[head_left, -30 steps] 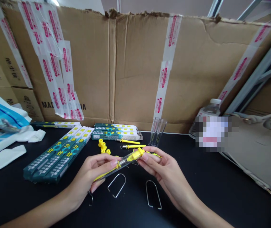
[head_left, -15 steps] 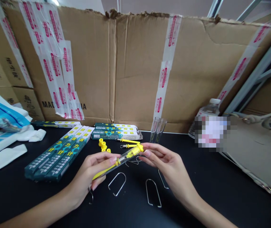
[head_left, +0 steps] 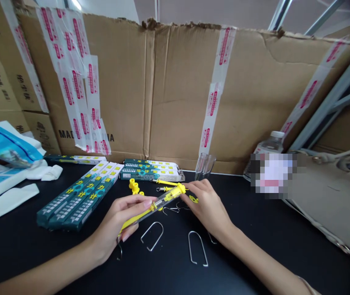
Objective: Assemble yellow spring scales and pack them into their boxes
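My left hand (head_left: 131, 217) is wrapped round a clear-tubed spring scale (head_left: 166, 197) with a yellow inner scale, tilted up to the right. A metal hook (head_left: 119, 250) hangs from its lower end. Beside the tube's yellow upper cap (head_left: 179, 189), my right hand (head_left: 208, 207) is palm-down with its fingers bent. A small yellow ring-shaped piece (head_left: 194, 199) shows between these fingers, seemingly gripped; the fingertips are partly hidden. Bent wire loops (head_left: 152, 236) lie below the hands, one of them a U-shaped wire (head_left: 197, 248) nearer me.
Yellow caps (head_left: 134, 186) and yellow inner scales (head_left: 166, 182) lie behind the hands. Clear tubes (head_left: 205, 166) stand near the cardboard wall (head_left: 181, 94). Printed boxes (head_left: 79, 196) are at left, more boxes (head_left: 150, 170) behind. A bottle (head_left: 269, 143) and a beige bag (head_left: 331, 200) are at right.
My right hand has turned from pinching the cap to palm-down beside it, and the yellow ring piece has come into sight. My left hand keeps hold of the spring scale. The view has shifted slightly.
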Motion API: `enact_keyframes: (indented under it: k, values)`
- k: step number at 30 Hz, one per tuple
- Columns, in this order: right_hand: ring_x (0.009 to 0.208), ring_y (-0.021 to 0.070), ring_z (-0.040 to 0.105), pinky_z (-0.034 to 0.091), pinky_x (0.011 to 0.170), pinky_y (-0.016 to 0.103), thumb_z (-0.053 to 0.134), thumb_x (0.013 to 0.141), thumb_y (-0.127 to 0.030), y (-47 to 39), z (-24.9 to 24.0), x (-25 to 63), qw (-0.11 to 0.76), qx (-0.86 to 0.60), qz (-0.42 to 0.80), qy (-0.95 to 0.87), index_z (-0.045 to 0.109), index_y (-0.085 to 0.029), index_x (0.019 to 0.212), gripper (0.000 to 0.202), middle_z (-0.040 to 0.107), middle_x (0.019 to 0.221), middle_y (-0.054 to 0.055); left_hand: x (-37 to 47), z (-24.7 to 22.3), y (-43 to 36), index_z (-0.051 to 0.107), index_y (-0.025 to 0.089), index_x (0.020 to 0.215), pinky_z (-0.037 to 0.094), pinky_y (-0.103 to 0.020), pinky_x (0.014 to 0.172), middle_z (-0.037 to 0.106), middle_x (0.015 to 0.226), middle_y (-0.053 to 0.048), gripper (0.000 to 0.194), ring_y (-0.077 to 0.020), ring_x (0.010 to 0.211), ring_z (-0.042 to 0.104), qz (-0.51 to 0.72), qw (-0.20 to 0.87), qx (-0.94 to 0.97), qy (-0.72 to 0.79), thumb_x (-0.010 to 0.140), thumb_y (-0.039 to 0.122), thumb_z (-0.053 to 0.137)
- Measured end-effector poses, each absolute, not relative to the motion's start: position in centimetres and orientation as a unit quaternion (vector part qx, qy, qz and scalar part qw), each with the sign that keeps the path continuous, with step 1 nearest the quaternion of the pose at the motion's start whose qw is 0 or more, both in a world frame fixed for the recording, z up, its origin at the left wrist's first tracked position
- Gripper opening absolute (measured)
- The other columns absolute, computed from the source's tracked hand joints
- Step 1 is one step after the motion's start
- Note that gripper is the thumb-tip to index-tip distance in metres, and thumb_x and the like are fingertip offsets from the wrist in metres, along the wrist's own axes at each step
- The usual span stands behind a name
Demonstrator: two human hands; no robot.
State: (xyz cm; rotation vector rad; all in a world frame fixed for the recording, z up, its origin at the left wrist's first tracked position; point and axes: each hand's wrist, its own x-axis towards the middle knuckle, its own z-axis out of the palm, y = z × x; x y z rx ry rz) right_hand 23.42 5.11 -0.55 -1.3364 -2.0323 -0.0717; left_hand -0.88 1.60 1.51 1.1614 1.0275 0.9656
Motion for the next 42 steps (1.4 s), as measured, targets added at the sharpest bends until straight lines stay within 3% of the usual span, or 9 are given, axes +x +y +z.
enact_keyframes:
  k: [6,12,14,18,21,28,32,42]
  values:
    - [0.084,0.0314,0.056,0.045,0.077,0.046,0.063,0.086,-0.018,6.4,-1.2,22.7,0.338,-0.517,-0.018,-0.786,0.074,-0.018,0.08,0.012,0.072,0.083,0.012,-0.9,1.3,1.7,0.075,0.012,0.103,0.01,-0.019,0.035,0.07,0.085,-0.007,0.04,0.0042,0.032,0.027,0.42,0.618,0.503,0.434,0.079,0.044,0.074]
    - [0.081,0.025,0.062,0.051,0.074,0.039,0.049,0.095,-0.021,5.7,-0.3,22.9,0.421,-0.524,0.036,-0.739,0.071,-0.015,0.112,0.028,0.07,0.095,0.012,-0.8,1.5,1.7,0.074,0.013,0.104,0.008,-0.018,0.034,0.063,0.071,-0.001,0.041,0.003,0.032,0.028,0.415,0.607,0.512,0.444,0.079,0.046,0.073]
    - [0.079,0.0225,0.065,0.053,0.073,0.037,0.052,0.096,-0.03,5.0,0.3,23.0,0.463,-0.521,0.105,-0.709,0.072,-0.018,0.11,0.028,0.071,0.095,0.01,-0.8,1.6,1.7,0.074,0.013,0.103,0.008,-0.018,0.034,0.061,0.068,0.0,0.042,0.0029,0.032,0.027,0.411,0.604,0.514,0.45,0.079,0.047,0.073]
    - [0.086,0.0217,0.07,0.054,0.085,0.036,0.074,0.083,-0.042,3.2,1.2,23.1,0.567,-0.453,0.408,-0.554,0.075,-0.021,0.105,0.03,0.076,0.097,0.007,-0.9,1.6,1.5,0.074,0.013,0.103,0.008,-0.018,0.034,0.063,0.07,-0.001,0.042,0.0032,0.033,0.027,0.405,0.604,0.517,0.451,0.08,0.048,0.071]
    - [0.086,0.0185,0.07,0.054,0.088,0.032,0.08,0.077,-0.039,2.3,1.5,22.9,0.59,-0.41,0.483,-0.5,0.076,-0.022,0.104,0.033,0.077,0.095,0.005,-0.9,1.6,1.5,0.074,0.012,0.104,0.009,-0.018,0.034,0.064,0.073,-0.002,0.044,0.0032,0.033,0.027,0.403,0.603,0.52,0.452,0.08,0.049,0.071]
    - [0.084,0.0154,0.07,0.056,0.081,0.025,0.08,0.078,-0.037,1.9,1.7,22.4,0.587,-0.387,0.48,-0.526,0.078,-0.025,0.1,0.025,0.078,0.092,0.002,-0.8,1.6,1.5,0.074,0.012,0.098,0.007,-0.018,0.034,0.064,0.071,-0.002,0.045,0.0035,0.032,0.025,0.398,0.592,0.532,0.455,0.076,0.051,0.074]
    - [0.083,0.0158,0.071,0.057,0.079,0.025,0.079,0.078,-0.037,1.8,1.8,22.4,0.583,-0.393,0.454,-0.547,0.078,-0.026,0.099,0.023,0.078,0.09,0.001,-0.9,1.4,1.6,0.075,0.013,0.101,0.007,-0.019,0.034,0.059,0.065,0.001,0.046,0.0032,0.031,0.025,0.397,0.594,0.537,0.449,0.077,0.052,0.073]
    - [0.081,0.0176,0.069,0.056,0.076,0.027,0.073,0.082,-0.042,1.5,2.0,22.4,0.566,-0.435,0.362,-0.6,0.076,-0.023,0.091,0.021,0.075,0.088,0.003,-0.8,2.0,1.3,0.075,0.013,0.103,0.006,-0.02,0.036,0.062,0.071,-0.001,0.042,0.0036,0.032,0.024,0.392,0.585,0.546,0.454,0.08,0.048,0.071]
